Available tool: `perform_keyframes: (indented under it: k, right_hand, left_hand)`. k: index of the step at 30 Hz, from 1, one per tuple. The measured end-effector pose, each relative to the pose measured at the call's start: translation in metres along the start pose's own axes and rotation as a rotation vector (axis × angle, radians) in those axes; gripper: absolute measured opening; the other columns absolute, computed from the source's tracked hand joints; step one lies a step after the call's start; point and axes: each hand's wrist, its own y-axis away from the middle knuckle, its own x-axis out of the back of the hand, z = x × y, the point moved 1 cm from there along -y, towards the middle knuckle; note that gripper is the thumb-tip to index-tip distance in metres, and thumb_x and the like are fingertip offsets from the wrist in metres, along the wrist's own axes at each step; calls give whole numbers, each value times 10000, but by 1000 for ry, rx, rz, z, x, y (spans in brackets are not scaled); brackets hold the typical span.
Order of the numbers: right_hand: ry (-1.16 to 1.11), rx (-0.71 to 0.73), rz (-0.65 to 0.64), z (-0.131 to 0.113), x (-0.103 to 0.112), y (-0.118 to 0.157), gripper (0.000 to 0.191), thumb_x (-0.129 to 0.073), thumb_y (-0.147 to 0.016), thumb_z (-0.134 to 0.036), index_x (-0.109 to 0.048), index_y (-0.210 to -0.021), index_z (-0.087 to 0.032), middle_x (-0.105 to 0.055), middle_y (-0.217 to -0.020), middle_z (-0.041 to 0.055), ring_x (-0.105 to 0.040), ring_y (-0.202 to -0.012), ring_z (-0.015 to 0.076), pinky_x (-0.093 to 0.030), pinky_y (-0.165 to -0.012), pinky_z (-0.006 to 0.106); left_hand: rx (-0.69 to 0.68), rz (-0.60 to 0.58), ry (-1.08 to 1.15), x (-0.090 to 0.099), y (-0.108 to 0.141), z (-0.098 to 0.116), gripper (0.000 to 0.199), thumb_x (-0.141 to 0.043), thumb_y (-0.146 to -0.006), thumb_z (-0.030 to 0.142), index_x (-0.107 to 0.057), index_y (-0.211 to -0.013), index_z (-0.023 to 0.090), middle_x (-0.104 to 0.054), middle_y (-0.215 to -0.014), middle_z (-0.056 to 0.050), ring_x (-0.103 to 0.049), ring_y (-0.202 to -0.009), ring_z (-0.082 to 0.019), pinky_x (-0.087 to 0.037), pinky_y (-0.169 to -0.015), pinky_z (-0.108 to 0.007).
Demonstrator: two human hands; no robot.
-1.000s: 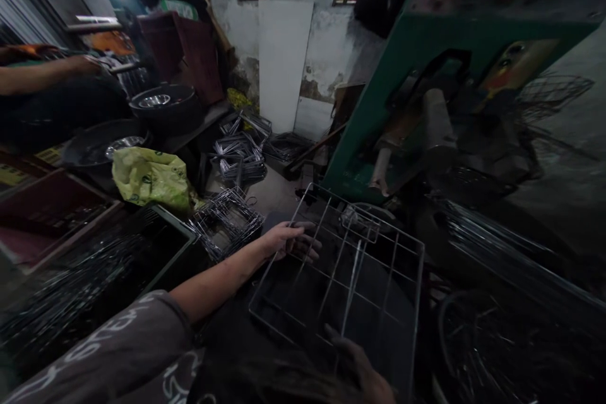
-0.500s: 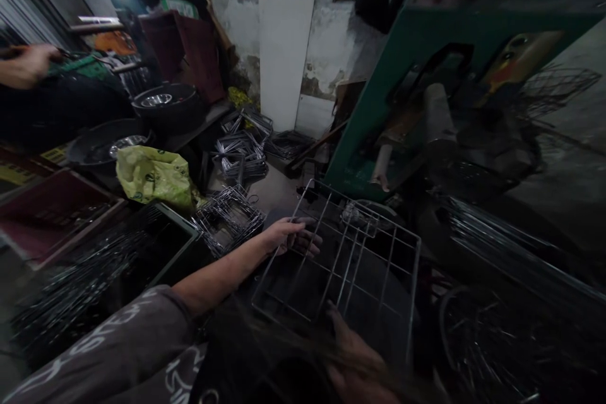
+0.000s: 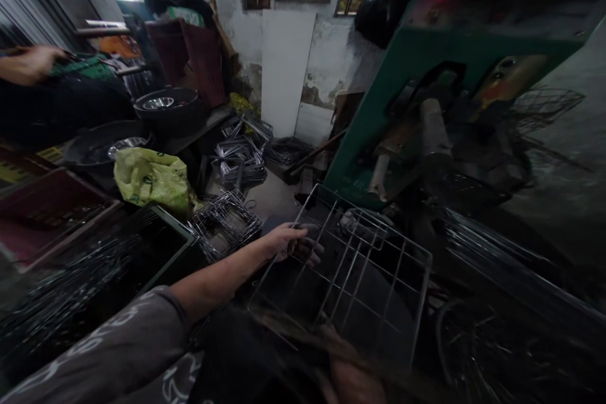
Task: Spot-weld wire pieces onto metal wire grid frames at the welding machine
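Observation:
A wire rack [image 3: 350, 268], a rectangular metal grid with a small bent loop near its far side, is held tilted over my lap. My left hand [image 3: 292, 245] grips its left edge, the thumb above the wire and the fingers curled beneath the grid. At the near edge is my right hand [image 3: 353, 363], dim and smeared, its fingers partly hidden by dark blurred strands; whether it grips the wire is unclear. Just left of the rack, a stack of wire frames [image 3: 225, 221] lies beside my left forearm.
A green machine [image 3: 360, 139] with metal arms stands ahead right. More wire frames [image 3: 241, 158] are piled on the floor. Left are a yellow-green bag [image 3: 151, 180] and a crate of wire pieces [image 3: 165, 227]. Another person's hand [image 3: 33, 64] shows far left. Wire rods [image 3: 492, 246] lie right.
The rack's right side has shifted slightly right and down in view. My right hand is lower and more blurred; the left hand keeps its hold. The view has tilted slightly upward.

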Motion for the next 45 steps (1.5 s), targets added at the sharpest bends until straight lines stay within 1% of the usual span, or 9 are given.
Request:
perform_keyframes:
  k: [5,8,11,17,23,27,31,37,45]
  right_hand:
    - [40,56,23,10,1,-3,665,-488,-738,-115,-302,-1375,-165,-620,-1169,109,-648,-845,185,-543,-650,236]
    - [91,-20,19,14,-1,-3,590,-439,-754,-121,-342,-1333,-181,-657,-1055,103,-644,-774,177,-532,-617,233]
    - [105,-107,24,16,0,-4,532,-414,-775,-150,-380,-1305,-182,-665,-983,95,-640,-806,193,-536,-694,268]
    - [85,-44,-24,27,19,-16,491,-452,-812,-244,-414,-1294,-167,-619,-1167,121,-651,-884,198,-551,-712,264]
    - [70,-91,-29,28,17,-20,523,-457,-794,-198,-401,-1311,-148,-638,-1113,138,-640,-928,234,-551,-764,320]
    - [81,41,35,34,6,-16,554,-462,-776,-157,-386,-1324,-125,-599,-1192,155,-639,-946,227,-558,-735,277]
    - [89,130,58,38,16,-21,534,-521,-793,-192,-401,-1308,-126,-639,-1131,135,-663,-876,208,-560,-708,235]
    - [117,20,52,32,50,-44,516,-457,-814,-195,-336,-1311,-132,-616,-1162,162,-650,-939,210,-556,-760,289]
    - [181,-5,86,48,57,-57,474,-424,-805,-195,-393,-1271,-120,-614,-1161,170,-649,-935,225,-560,-760,328]
  left_hand:
    - [-15,11,21,0,-9,4,546,-611,-803,297,-422,-1281,112,-692,-924,-208,-691,-773,-317,-499,-717,-466]
    - [-20,-3,17,-2,-15,7,541,-609,-799,305,-431,-1271,112,-696,-900,-199,-692,-761,-312,-500,-719,-463]
    - [-29,-36,13,-5,-22,11,556,-610,-792,314,-429,-1277,110,-697,-893,-197,-691,-771,-317,-499,-720,-456]
    - [-35,-81,6,-5,-37,20,528,-592,-801,304,-455,-1267,96,-695,-905,-199,-690,-760,-304,-494,-719,-439]
    - [-10,-81,-3,-1,-44,25,548,-602,-783,311,-460,-1266,94,-695,-889,-186,-686,-772,-315,-485,-729,-446]
    - [8,-62,-2,2,-42,22,553,-608,-778,323,-458,-1259,96,-694,-892,-186,-685,-761,-318,-487,-719,-446]
    - [-2,-61,-4,5,-48,23,501,-614,-774,330,-487,-1204,106,-695,-903,-186,-685,-760,-317,-491,-704,-456]
    - [16,-114,-9,4,-75,36,432,-599,-769,291,-513,-1150,107,-704,-870,-184,-686,-771,-324,-493,-685,-436]
    - [3,-90,-19,4,-97,43,490,-553,-798,266,-470,-1249,93,-701,-899,-179,-689,-767,-283,-493,-725,-420]
